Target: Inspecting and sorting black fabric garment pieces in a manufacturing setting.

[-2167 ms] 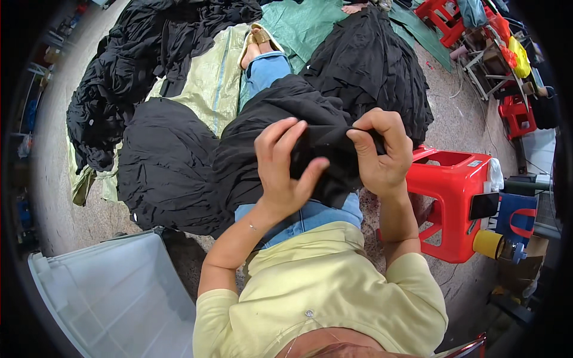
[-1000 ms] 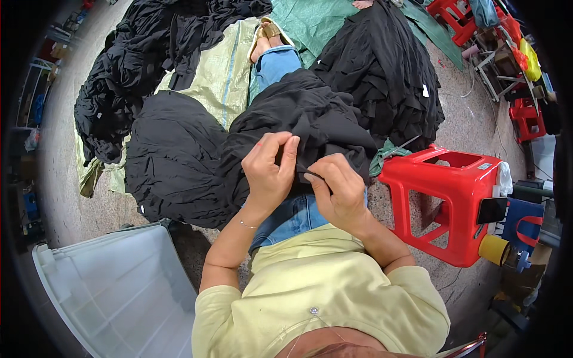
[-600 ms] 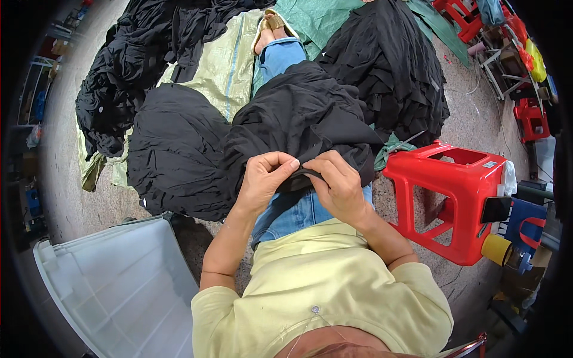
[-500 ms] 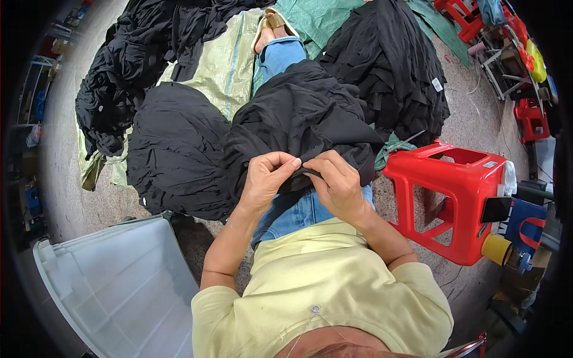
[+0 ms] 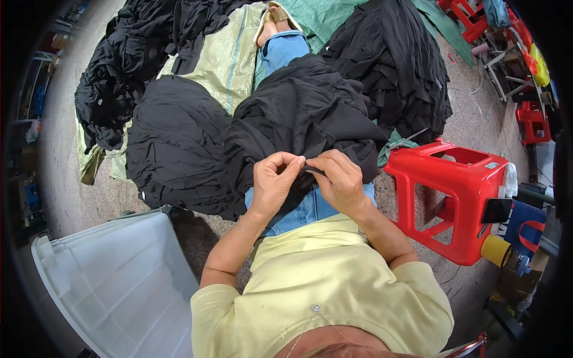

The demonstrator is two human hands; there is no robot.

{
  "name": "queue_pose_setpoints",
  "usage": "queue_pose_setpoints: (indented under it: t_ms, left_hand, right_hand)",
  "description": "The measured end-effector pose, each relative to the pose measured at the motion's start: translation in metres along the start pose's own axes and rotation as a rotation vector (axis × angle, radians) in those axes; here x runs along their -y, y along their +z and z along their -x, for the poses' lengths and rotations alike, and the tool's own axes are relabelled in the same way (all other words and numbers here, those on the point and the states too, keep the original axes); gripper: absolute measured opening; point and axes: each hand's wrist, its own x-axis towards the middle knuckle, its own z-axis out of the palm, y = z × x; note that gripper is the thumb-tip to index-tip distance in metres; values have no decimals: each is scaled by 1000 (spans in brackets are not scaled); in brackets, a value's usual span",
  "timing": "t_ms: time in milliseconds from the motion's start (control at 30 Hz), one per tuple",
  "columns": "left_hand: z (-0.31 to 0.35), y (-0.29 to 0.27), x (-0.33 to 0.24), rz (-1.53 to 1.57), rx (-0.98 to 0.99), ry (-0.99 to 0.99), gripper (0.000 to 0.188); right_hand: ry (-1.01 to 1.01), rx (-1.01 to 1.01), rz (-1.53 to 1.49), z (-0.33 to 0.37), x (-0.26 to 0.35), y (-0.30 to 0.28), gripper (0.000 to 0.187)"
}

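A black fabric garment [image 5: 298, 104] lies bunched across my lap over blue jeans. My left hand [image 5: 274, 180] has thumb and index finger pinched together at its near edge. Close beside it, my right hand [image 5: 339, 179] is closed on a fold of the same black fabric, the fingertips of both hands almost touching. Whatever small bit sits between the left fingertips is too small to make out. To the left, a rounded heap of black fabric [image 5: 176, 143] rests against the garment.
More black fabric piles lie at the far left [image 5: 119, 77] and far right [image 5: 391, 65], on a woven sack [image 5: 230, 59] and green sheeting [image 5: 325, 21]. A red plastic stool [image 5: 447, 197] lies tipped at my right, a phone [image 5: 496, 210] beside it. A translucent bin [image 5: 119, 280] stands left.
Both hands stay pinched at the fabric edge, with the left hand shifted slightly right. The view has moved a little; the fabric keeps nearly the same shape.
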Motion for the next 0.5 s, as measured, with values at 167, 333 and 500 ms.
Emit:
queue_pose_setpoints:
  t_ms: [167, 333, 500]
  left_hand:
    - [-3, -2, 7, 242, 23, -108, 14]
    - [2, -1, 1, -172, 8, 96, 14]
    - [2, -3, 7, -5, 36, 0, 15]
  right_hand:
    - [-22, -9, -9, 1, -1, 1, 32]
    - [5, 28, -35, 2, -3, -1, 30]
    - [0, 30, -40, 3, -1, 1, 28]
